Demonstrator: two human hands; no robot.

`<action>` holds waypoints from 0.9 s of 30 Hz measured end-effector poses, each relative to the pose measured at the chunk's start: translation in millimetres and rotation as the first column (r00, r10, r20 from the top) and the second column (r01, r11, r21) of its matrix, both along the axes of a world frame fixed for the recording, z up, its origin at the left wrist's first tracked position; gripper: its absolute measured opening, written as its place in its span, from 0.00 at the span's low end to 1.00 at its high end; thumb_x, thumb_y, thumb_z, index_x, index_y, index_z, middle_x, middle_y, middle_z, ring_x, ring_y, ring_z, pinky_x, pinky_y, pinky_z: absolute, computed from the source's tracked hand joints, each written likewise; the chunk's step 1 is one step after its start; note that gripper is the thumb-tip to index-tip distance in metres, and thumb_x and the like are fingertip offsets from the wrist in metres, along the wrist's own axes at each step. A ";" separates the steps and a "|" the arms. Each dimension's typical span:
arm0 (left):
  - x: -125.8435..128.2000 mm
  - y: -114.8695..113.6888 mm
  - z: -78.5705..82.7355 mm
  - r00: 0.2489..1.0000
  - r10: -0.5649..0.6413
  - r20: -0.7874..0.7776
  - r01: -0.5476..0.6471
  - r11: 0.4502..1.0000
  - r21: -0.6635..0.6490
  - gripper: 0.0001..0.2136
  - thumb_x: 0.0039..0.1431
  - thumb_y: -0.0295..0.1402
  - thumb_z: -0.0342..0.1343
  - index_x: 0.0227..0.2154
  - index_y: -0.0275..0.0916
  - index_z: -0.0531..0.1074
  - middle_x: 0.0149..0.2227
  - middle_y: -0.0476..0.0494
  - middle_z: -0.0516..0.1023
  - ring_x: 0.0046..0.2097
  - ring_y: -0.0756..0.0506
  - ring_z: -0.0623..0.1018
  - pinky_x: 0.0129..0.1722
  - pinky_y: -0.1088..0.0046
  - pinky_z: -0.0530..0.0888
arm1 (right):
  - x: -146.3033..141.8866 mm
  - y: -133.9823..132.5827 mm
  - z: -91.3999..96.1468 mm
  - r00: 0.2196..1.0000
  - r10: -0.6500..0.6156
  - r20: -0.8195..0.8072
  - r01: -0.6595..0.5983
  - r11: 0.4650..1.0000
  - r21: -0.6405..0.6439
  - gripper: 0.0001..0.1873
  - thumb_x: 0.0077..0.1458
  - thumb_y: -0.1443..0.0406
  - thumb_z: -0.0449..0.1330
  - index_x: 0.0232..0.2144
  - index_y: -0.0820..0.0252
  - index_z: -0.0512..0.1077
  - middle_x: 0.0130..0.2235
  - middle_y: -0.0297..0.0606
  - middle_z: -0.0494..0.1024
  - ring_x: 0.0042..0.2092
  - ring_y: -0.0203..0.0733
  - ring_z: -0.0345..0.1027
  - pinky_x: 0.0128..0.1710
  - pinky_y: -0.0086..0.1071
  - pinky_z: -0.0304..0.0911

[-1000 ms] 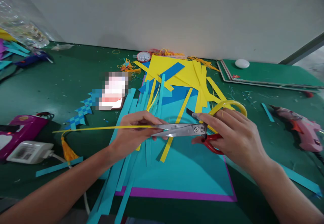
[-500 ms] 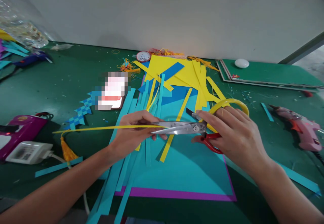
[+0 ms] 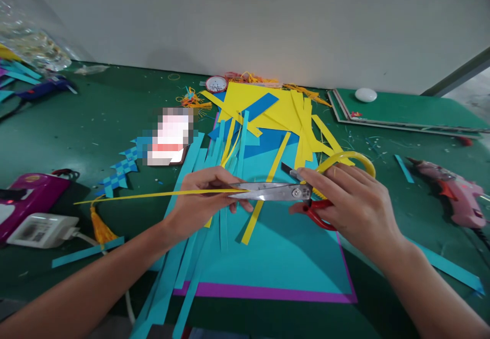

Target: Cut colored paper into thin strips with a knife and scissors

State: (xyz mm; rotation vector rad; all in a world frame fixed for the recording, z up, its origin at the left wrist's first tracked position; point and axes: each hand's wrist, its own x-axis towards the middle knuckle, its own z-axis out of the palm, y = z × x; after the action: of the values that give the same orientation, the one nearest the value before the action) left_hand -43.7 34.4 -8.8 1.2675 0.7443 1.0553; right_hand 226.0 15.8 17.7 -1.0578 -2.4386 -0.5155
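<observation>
My left hand [image 3: 202, 198] pinches a long thin yellow paper strip [image 3: 153, 194] that sticks out level to the left. My right hand [image 3: 354, 203] grips scissors [image 3: 273, 192] with a yellow and a red handle loop. The steel blades point left and are nearly closed, meeting the strip at my left fingertips. Under both hands lies a teal sheet [image 3: 283, 252] on a purple sheet, with several teal and yellow strips scattered over it.
On the green table: a pink glue gun [image 3: 449, 193] at right, a magenta device [image 3: 32, 193] and white adapter [image 3: 42, 229] at left, a woven blue piece [image 3: 120, 170], a yellow tassel [image 3: 100, 229], yellow sheets [image 3: 268, 112] at the back, green mats [image 3: 406, 112] at back right.
The scissor blades have closed a little further on the strip. The strip's free left end has dipped slightly. Both hands stay almost in place.
</observation>
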 end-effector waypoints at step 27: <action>0.7 1.3 0.1 1.000 -0.017 -0.004 0.017 1.000 -0.003 0.03 0.55 0.31 0.66 0.31 0.42 0.77 0.29 0.48 0.84 0.28 0.46 0.83 0.22 0.77 0.76 | -0.1 -3.7 1.0 1.000 0.006 -0.025 -0.006 1.000 -0.022 0.17 0.58 0.57 0.63 0.42 0.64 0.73 0.27 0.37 0.76 0.29 0.41 0.70 0.29 0.35 0.63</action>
State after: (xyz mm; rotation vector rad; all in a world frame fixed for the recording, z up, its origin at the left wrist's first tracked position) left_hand -42.9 35.7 -8.6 1.2717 0.7370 1.0375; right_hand 225.9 12.2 18.6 -1.0589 -2.4305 -0.4722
